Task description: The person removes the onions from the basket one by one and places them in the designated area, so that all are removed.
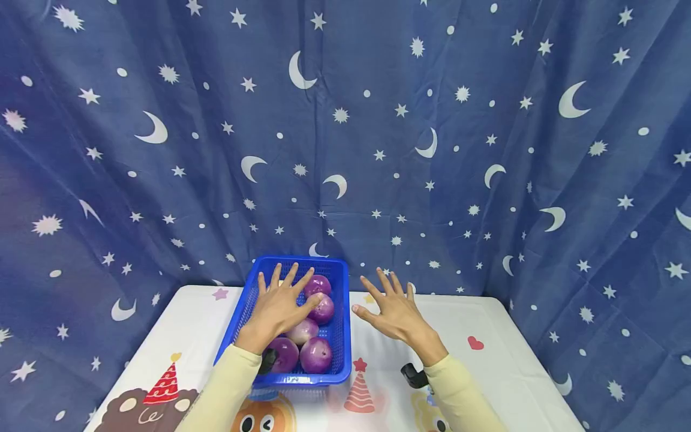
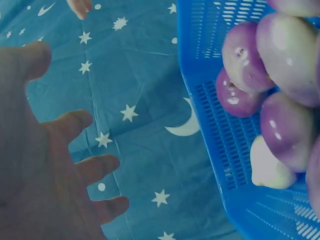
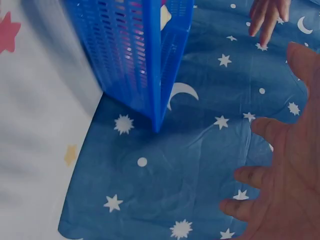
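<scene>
A blue plastic basket (image 1: 340, 377) with mesh walls stands on the table, holding several glossy, round purple-and-white vegetables (image 1: 316, 355) that look like onions or turnips. A smaller cream-white piece (image 2: 270, 165) lies among them; its kind I cannot tell. In the head view my left hand (image 1: 278, 309) overlaps the basket, fingers spread, holding nothing and hiding part of the contents. To the right of the basket, my right hand (image 1: 396, 315) is held out with fingers spread and nothing in it. The right wrist view shows the basket's side (image 3: 117, 55) apart from that hand.
The white tablecloth (image 1: 486, 372) carries printed cartoon figures, party hats and a red heart. Behind and around the table hangs a dark blue curtain (image 1: 367, 150) with moons and stars, close to the basket's far edge. A dark wrist mount (image 1: 414, 376) sits at the right sleeve.
</scene>
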Demonstrator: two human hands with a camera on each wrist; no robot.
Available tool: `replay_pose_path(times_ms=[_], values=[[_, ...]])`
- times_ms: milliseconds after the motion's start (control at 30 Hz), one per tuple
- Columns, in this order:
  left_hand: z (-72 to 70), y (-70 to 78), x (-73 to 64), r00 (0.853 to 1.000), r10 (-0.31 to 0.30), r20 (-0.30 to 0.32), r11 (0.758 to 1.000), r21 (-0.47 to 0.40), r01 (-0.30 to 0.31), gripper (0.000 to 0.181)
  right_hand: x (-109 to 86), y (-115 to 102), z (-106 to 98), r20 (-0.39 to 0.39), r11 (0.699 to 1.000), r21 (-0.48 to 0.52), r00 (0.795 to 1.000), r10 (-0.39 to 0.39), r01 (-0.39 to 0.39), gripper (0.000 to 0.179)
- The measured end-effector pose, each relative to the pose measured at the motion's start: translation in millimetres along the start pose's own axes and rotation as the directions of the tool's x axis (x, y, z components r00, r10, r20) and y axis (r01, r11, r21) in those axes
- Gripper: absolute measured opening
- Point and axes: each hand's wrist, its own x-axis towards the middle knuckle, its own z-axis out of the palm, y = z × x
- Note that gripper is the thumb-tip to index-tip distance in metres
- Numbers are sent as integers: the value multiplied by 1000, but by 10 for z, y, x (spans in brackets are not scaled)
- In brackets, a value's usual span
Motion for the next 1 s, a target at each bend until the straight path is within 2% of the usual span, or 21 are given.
replay_pose_path(times_ms=[200,433,700,1000], values=[[40,-116,-111,1000,-14,-22,1000,20,15,73,-12,-127,71,-28,999,13,999,-34,35,77],[67,-149,-171,999,-6,-41,1000,17,7,74,-16,-237,123,-50,997,31,997,-64,65,75],[22,-285,-279,998,-42,-48,999,-13,41,69,27,-376,221,-33,992,61,994,-105,107,74],[-35,-370,-368,996,-65,-69,998,-30,63,66,39,-477,269,-18,987,97,992,-129,130,74]])
